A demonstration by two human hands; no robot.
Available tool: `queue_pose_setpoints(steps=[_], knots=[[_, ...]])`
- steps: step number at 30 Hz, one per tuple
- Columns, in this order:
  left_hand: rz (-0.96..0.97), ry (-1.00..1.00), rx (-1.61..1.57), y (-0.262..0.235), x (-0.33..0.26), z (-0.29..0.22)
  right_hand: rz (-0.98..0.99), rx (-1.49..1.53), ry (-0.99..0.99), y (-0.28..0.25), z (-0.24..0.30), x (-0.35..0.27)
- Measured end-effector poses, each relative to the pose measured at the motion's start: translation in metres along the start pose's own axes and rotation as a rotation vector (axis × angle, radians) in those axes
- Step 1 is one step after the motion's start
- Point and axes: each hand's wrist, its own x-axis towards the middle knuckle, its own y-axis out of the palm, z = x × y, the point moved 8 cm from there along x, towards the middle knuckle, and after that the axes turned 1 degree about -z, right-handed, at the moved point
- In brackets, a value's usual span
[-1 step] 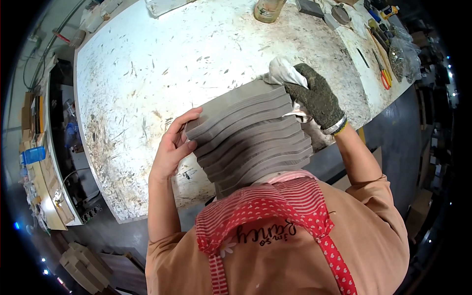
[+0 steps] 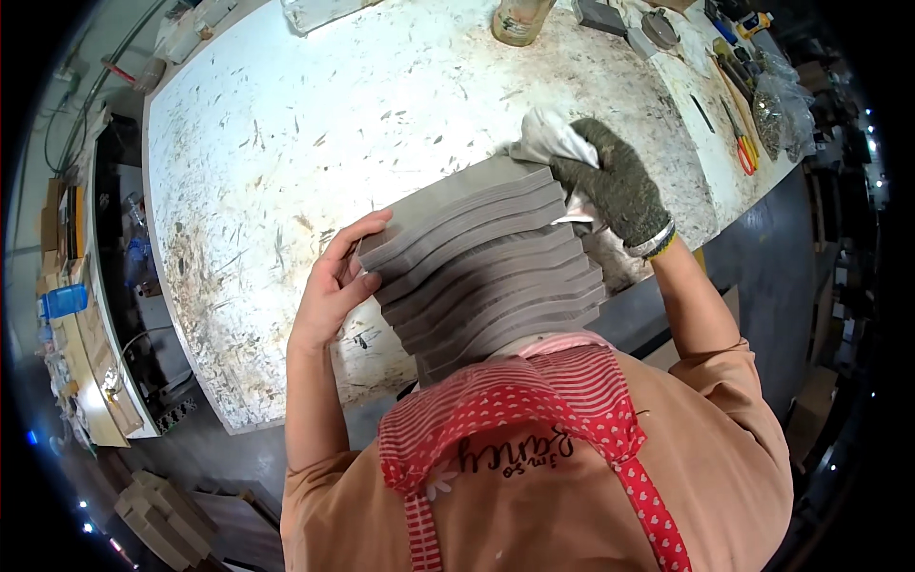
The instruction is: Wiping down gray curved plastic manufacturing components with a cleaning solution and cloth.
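A thick stack of grey flat pieces (image 2: 486,248), layered in uneven bundles, rises at the table's near edge against my apron. My left hand (image 2: 334,286) is bare and closed on the stack's left end, thumb on the near side and fingers over the far side. On my right hand (image 2: 620,186) is a dark, grey-green knit glove. Its fingers close round a white cloth (image 2: 558,138) at the stack's right end. More of the cloth shows below the glove, beside the layered edges. The gloved fingertips are partly hidden by cloth and stack.
The white table (image 2: 286,191) is stained and scuffed. At its far side stand a cloudy jar (image 2: 521,21) and a dark grey block (image 2: 600,13). Orange-handled scissors (image 2: 745,154) and a clear plastic bag (image 2: 783,114) lie at the right. A shelf with a blue container (image 2: 65,301) is at the left.
My right hand and the white cloth have shifted very slightly away from me. My left hand and the grey stack look the same.
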Motion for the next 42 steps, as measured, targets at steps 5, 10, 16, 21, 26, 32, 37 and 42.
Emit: queue_pose_setpoints(steps=[5, 10, 16, 21, 26, 32, 37, 42], knots=[[-0.102, 0.004, 0.179, -0.008, 0.011, -0.008, -0.301, -0.376, -0.667, -0.031, 0.069, 0.008], [-0.377, 0.020, 0.103, -0.026, 0.032, -0.004, -0.189, -0.220, -0.332, 0.006, 0.059, 0.030], [-0.407, 0.086, 0.307, -0.026, 0.035, -0.002, -0.141, -0.128, -0.602, 0.021, 0.112, 0.023], [-0.366, 0.034, 0.294, -0.032, 0.049, 0.004, 0.194, -0.616, -1.160, 0.149, 0.148, 0.002], [-0.342, 0.087, 0.309, -0.023, 0.038, -0.012, 0.434, -0.638, -1.185, 0.147, 0.149, -0.002], [-0.320, 0.086, 0.352, -0.028, 0.049, -0.011, 0.301, -0.907, -1.182, 0.118, 0.141, -0.004], [-0.335, 0.059, 0.318, -0.029, 0.038, -0.010, 0.566, -1.625, -1.013, 0.092, 0.144, 0.008], [-0.320, 0.028, 0.354, -0.032, 0.043, -0.001, 0.426, -0.875, -0.962, 0.114, 0.190, -0.007]])
